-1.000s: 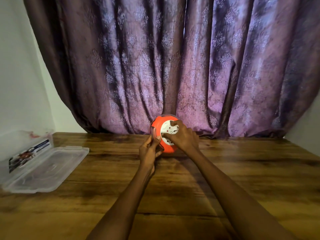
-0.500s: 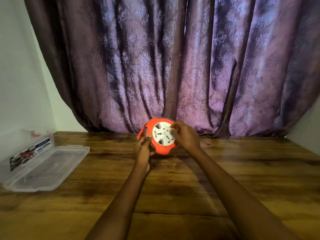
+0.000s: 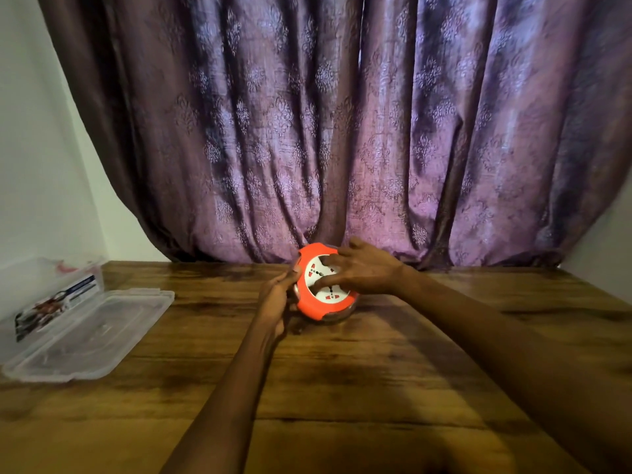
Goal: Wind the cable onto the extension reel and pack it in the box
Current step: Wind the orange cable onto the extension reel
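An orange extension reel [image 3: 313, 304] with a white socket face sits tilted on the wooden table [image 3: 376, 371], near the curtain. My right hand [image 3: 362, 271] lies over its top and right side, fingers spread on the white face. My left hand [image 3: 275, 299] grips the reel's left edge. No loose cable shows; any wound cable is hidden inside the reel. The clear plastic box [image 3: 51, 292] stands at the far left with its lid [image 3: 92, 333] hinged open flat toward me.
A purple patterned curtain [image 3: 342, 131] hangs just behind the reel. A white wall [image 3: 34, 148] borders the table on the left. Bare wood stretches between the reel and me.
The reel has tipped from standing upright to leaning with its socket face upward, lower on the table. My right hand has slid over the white face.
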